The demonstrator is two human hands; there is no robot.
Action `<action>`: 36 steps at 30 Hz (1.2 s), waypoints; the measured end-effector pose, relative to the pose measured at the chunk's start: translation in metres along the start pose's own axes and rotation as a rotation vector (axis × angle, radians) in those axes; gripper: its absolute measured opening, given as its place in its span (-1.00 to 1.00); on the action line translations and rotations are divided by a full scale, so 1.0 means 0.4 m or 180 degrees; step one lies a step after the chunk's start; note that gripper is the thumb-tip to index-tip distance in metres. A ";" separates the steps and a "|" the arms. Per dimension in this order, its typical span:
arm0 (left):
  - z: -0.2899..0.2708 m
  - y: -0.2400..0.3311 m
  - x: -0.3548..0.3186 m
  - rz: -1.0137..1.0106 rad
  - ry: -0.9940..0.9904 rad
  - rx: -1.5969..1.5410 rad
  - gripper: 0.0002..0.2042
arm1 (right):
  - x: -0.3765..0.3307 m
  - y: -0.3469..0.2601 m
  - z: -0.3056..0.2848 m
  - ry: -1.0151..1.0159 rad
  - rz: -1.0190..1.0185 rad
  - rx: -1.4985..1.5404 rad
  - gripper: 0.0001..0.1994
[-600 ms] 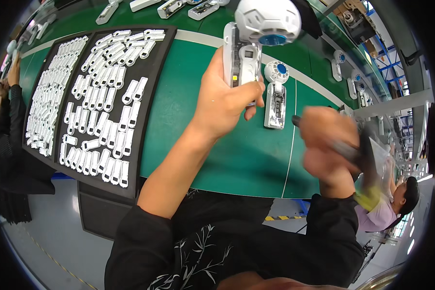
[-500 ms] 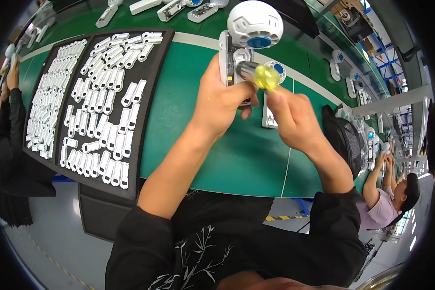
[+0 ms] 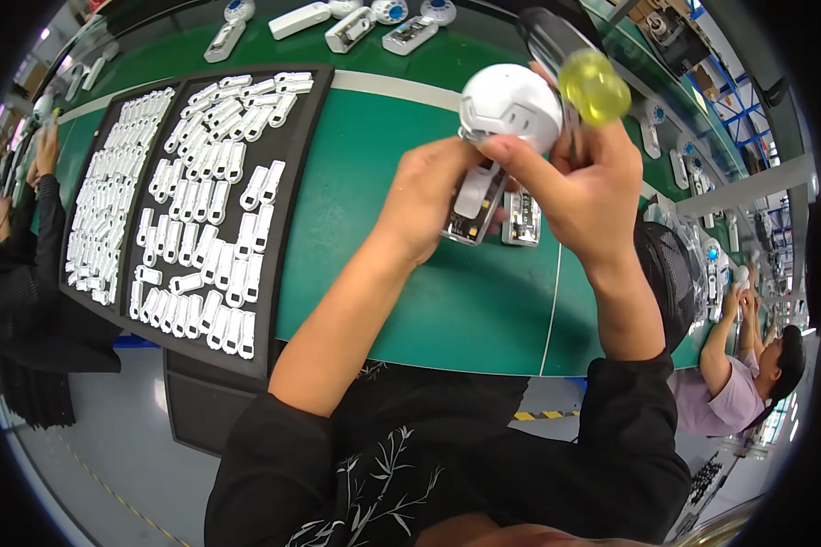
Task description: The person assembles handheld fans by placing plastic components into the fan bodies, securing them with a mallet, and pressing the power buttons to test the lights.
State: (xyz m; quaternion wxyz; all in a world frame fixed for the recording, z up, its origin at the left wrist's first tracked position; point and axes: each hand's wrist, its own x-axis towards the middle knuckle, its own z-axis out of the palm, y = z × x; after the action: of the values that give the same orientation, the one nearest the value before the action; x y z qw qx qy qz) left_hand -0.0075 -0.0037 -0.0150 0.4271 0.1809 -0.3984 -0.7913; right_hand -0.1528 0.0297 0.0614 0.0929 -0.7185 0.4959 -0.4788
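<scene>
Over the green bench I hold a white handheld device (image 3: 511,102) with a round head and a narrow handle. The handle's housing is open, showing circuit parts. My left hand (image 3: 418,202) is closed round the handle. My right hand (image 3: 602,187) has its thumb against the round head and also grips a screwdriver (image 3: 595,87) with a see-through yellow handle. The screwdriver's dark far part is smeared by motion. Behind my fingers a second open-housing device (image 3: 522,221) lies on the bench, partly covered.
To the left, a black foam tray (image 3: 287,205) carries many small white casings in rows. Several similar devices (image 3: 410,35) lie along the far side. A black mesh bag (image 3: 663,278) sits at the right. People work at both sides, one in a pink shirt (image 3: 716,401).
The device has come down and tilted, its round head now nearer me. My right hand has moved up and right, swinging the screwdriver away from the handle and taking hold of the head.
</scene>
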 end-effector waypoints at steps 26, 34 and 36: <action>0.028 0.024 -0.018 0.1011 0.0120 0.0178 -0.61 | -0.133 -0.014 -0.088 -0.0398 -0.0223 0.2208 -0.66; 0.035 0.025 -0.015 0.0925 0.0020 0.0172 -0.59 | -0.106 0.006 -0.086 -0.1293 -0.0517 0.1778 -0.63; 0.024 0.018 -0.008 0.0814 0.0074 0.0113 -0.56 | -0.110 0.021 -0.053 -0.1169 -0.0261 0.1112 -0.62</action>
State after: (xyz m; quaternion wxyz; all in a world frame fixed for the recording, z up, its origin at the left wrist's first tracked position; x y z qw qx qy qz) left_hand -0.0078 0.0010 -0.0037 0.5259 0.1452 -0.4272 -0.7210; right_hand -0.1768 0.0682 0.0414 0.2847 -0.7860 0.3509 -0.4220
